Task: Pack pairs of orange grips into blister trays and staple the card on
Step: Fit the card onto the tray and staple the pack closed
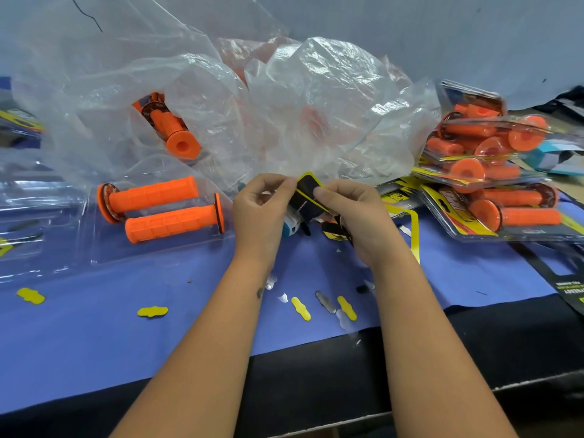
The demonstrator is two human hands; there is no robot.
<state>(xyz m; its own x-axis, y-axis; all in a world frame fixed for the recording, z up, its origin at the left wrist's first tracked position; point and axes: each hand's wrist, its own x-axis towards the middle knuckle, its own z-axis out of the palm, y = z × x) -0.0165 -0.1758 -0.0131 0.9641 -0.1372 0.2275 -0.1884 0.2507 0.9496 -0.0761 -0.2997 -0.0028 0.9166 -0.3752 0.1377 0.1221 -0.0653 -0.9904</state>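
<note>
Both hands pinch the black-and-yellow card point(308, 192) between thumb and fingertips: your left hand point(260, 210) takes its left edge, your right hand point(350, 213) its right, holding it up off the table point(94, 336), probably so you can fold or square it before stapling. Two orange grips point(161, 208) already lie side by side, flanges at opposite ends, in the clear blister tray point(104, 248) to your left, within reach. Finished packs point(493, 172) are stacked to your right, well apart from the open tray.

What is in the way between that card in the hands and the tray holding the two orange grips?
Nothing visible. Both hands, left hand and right hand, pinch the card; the tray with its two grips lies to their left across bare blue cloth.
</note>
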